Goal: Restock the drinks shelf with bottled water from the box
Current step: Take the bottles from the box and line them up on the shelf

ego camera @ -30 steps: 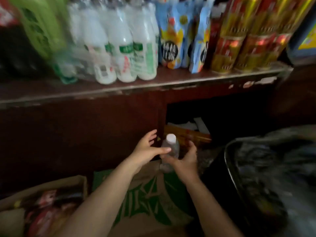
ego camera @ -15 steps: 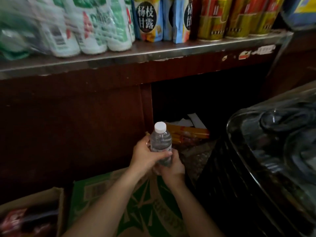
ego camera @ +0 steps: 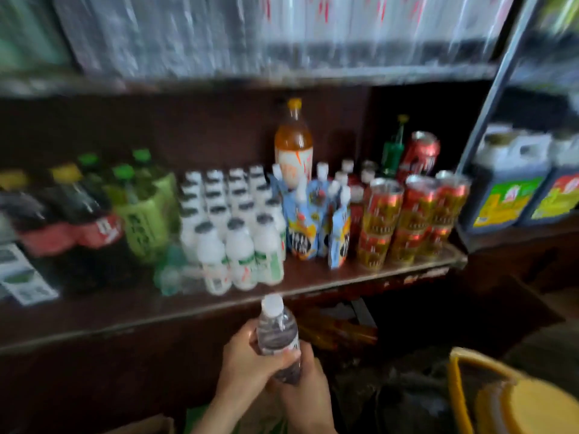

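Observation:
A small clear water bottle (ego camera: 275, 333) with a white cap stands upright in both my hands, just below the front edge of the drinks shelf (ego camera: 329, 278). My left hand (ego camera: 250, 361) wraps round its middle from the left. My right hand (ego camera: 305, 389) grips its base from below and the right. A corner of the brown cardboard box (ego camera: 147, 426) and a green carton (ego camera: 194, 418) show at the bottom edge, mostly hidden by my arms.
The shelf holds cola bottles (ego camera: 72, 227), green tea bottles (ego camera: 141, 211), white milk-drink bottles (ego camera: 238, 233), blue pouches (ego camera: 316, 227), an orange drink bottle (ego camera: 293, 145) and stacked red-gold cans (ego camera: 413, 214). Dark jugs (ego camera: 513, 183) stand at right. A yellow rim (ego camera: 470, 396) lies at lower right.
The view has tilted up, bringing the whole drinks shelf into sight. The bottle, held in both hands, has risen toward the shelf's front edge.

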Available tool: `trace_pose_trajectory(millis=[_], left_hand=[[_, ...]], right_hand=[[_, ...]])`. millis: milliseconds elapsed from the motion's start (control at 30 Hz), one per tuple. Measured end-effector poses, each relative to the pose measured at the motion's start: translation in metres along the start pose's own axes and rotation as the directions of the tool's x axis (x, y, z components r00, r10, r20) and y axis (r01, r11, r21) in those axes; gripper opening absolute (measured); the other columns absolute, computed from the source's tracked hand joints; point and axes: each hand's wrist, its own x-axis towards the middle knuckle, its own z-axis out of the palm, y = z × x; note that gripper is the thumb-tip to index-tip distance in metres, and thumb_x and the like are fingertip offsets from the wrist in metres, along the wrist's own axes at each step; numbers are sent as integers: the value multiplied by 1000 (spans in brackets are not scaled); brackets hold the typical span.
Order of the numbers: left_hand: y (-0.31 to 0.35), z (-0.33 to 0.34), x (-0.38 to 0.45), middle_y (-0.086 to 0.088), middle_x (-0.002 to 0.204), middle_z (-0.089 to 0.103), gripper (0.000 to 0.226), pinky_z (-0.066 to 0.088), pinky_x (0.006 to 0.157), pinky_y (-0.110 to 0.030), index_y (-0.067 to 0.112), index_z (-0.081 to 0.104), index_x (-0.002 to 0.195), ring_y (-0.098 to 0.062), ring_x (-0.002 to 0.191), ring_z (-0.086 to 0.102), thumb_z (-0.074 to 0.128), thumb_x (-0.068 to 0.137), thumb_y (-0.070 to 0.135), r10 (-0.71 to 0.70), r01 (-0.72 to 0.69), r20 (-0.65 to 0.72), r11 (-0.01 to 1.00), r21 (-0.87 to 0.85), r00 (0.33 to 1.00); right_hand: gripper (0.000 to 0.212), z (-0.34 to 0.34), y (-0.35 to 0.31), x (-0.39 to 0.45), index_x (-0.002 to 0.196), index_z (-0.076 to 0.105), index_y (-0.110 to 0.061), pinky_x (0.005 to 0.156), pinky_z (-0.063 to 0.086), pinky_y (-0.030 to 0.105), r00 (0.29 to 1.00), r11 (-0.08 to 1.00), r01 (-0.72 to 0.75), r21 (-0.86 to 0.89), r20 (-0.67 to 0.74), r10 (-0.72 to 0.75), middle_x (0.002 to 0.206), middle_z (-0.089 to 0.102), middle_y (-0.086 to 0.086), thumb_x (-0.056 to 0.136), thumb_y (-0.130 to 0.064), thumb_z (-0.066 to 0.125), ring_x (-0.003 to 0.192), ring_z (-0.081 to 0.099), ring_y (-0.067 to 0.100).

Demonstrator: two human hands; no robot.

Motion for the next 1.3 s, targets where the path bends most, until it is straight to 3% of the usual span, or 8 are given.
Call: trace_pose_trajectory(millis=[167, 300, 433, 567, 733, 900, 1133, 1300], left_hand=[[125, -38, -22, -5, 83, 76, 52, 57, 69, -25, 15, 73, 90, -18, 82, 72, 94, 43, 3, 30, -32, -20, 997, -77, 999], [211, -70, -40, -6, 90, 76, 69, 56, 83, -41, 12, 70, 98, -22, 90, 72, 93, 33, 21, 8, -9, -19, 996, -90, 1000], [290, -102, -59, 6, 82, 76, 57, 57, 73, -31, 16, 70, 94, -8, 78, 72, 94, 42, 21, 57, -58, -109, 998, -13, 992], [347, -145, -64, 10, 84, 75, 47, 56, 71, -30, 24, 69, 90, -5, 79, 70, 93, 49, 26, 75, -65, -231, 997, 49, 970], [406, -196, -54, 5, 84, 75, 44, 57, 73, -35, 21, 69, 90, -12, 79, 71, 92, 53, 18, 118, -98, -316, 992, 79, 941], [444, -239, -14, 16, 78, 70, 40, 46, 54, -7, 26, 67, 88, 10, 64, 64, 90, 56, 23, 198, -153, -302, 974, 166, 933], [449, -273, 58, 16, 83, 70, 43, 50, 67, -18, 30, 65, 89, 0, 79, 67, 90, 55, 29, 195, -153, -258, 973, 174, 946], [450, -282, 97, 16, 86, 72, 45, 49, 68, -18, 30, 68, 96, 2, 80, 67, 89, 56, 30, 233, -197, -232, 966, 166, 945]], right_hand=[[50, -59, -104, -10, 102, 45, -64, 73, 53, 11, 948, 996, 82, -30, 310, -69, 104, 63, -29, 65, -51, 76, 91, 65, -4], [38, -90, -188, -12, 104, 56, -39, 60, 48, 9, 975, 988, 103, 117, 186, -124, 80, 73, -9, 71, -55, 65, 70, 69, 4], [67, -119, -270, -17, 119, 49, -40, 81, 41, 8, 950, 977, 91, 194, 278, -144, 110, 63, -16, 59, -50, 75, 105, 62, 6], [64, -133, -343, -17, 121, 36, -35, 74, 42, 14, 875, 966, 136, 221, 430, -221, 109, 61, -14, 72, -32, 77, 107, 62, 11], [57, -128, -417, -18, 110, 41, -47, 76, 47, 16, 849, 937, 253, 240, 409, -334, 98, 61, -18, 69, -35, 78, 98, 61, 3], [57, -99, -469, 9, 127, 41, -33, 67, 45, 13, 838, 922, 304, 238, 393, -378, 97, 59, -17, 79, -26, 72, 84, 56, 0], [56, -47, -502, 57, 129, 47, -28, 61, 44, 5, 878, 935, 288, 209, 332, -345, 99, 64, -19, 79, -22, 72, 84, 59, -6], [74, -25, -512, 75, 150, 24, -26, 69, 33, -8, 910, 932, 320, 168, 220, -352, 129, 51, -20, 89, -27, 66, 106, 47, -9]])
